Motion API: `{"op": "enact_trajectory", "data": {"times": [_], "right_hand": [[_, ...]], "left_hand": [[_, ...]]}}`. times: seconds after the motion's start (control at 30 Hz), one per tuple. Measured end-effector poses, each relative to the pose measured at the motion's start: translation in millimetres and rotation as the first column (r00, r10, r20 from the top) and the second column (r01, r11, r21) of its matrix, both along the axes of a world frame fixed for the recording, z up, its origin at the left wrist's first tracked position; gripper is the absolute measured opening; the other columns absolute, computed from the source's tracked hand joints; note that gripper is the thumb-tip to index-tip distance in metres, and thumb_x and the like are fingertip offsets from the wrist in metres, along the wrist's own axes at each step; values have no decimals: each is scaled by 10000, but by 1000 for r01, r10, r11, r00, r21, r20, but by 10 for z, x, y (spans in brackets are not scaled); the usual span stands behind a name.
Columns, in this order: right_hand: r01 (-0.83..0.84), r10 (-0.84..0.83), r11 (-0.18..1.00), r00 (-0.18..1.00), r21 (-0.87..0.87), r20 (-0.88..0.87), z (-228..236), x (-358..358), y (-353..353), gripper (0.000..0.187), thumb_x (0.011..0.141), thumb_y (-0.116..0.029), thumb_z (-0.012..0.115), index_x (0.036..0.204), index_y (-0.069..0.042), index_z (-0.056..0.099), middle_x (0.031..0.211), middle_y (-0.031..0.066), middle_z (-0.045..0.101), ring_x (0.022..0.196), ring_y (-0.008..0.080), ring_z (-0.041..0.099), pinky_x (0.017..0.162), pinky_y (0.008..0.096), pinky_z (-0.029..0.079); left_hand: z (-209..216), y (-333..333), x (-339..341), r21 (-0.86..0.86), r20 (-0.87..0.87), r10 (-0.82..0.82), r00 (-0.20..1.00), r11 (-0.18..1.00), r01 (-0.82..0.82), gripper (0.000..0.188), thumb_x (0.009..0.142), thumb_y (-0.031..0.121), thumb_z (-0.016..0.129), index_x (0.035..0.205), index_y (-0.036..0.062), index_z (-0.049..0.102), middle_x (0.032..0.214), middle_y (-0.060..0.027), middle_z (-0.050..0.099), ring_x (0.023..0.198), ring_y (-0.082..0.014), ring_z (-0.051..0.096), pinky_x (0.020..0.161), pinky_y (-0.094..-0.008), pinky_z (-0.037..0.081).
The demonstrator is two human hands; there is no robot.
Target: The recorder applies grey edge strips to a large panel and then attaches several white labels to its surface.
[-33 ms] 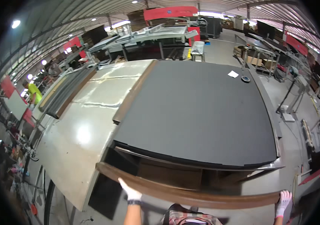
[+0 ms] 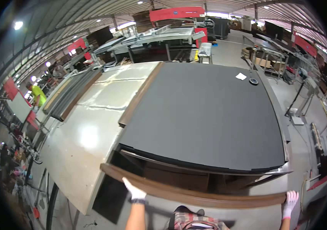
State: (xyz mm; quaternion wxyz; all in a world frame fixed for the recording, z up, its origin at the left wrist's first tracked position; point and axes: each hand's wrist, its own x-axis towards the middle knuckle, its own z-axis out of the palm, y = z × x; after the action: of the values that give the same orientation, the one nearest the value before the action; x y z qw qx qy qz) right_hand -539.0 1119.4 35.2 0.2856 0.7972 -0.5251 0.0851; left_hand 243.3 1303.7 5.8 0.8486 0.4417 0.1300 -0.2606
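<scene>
A long brown profile strip spans the space in front of me, held in both hands. My left hand, in a pale glove, grips it left of its middle, with the thumb against its side and the other fingers largely hidden. At the far right end, my right hand closes over the tip, in a whitish glove with a pink cuff. Beyond the strip lies the wide dark grey sheet on a worktable. The strip is apart from the sheet's near edge.
On the left stands a glossy pale table, with another brown strip along the sheet's side. Dark profiles lie at far left. A tape roll and white paper rest on the sheet. A co-worker bends over at left.
The brown strip in my hands has shifted slightly away from me, closer to the sheet's near edge. Both hands keep their hold. The whole view has tilted a little.
</scene>
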Motion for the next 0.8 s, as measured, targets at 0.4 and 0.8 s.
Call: {"op": "enact_trajectory", "data": {"times": [0.4,0.8], "right_hand": [[613,-607,781,701,118,375,-662,458,-1359,680,778,-291,687,1387,-139,427,1466,145,377,1350,315,347,1119,423,290],[532,-487,710,-102,461,867,-515,1445,-1350,680,809,-357,645,1406,-136,406,1485,135,350,1356,312,340,1120,422,291]], "left_hand": [[283,-1349,230,-203,-87,-208,974,961,187,812,873,724,352,1455,157,341,1499,-65,348,1348,-314,338,1114,-489,267],[894,-1252,1547,751,596,-169,785,464,-471,745,954,258,547,1446,-84,103,1482,-257,214,1370,-352,252,1136,-428,241]]}}
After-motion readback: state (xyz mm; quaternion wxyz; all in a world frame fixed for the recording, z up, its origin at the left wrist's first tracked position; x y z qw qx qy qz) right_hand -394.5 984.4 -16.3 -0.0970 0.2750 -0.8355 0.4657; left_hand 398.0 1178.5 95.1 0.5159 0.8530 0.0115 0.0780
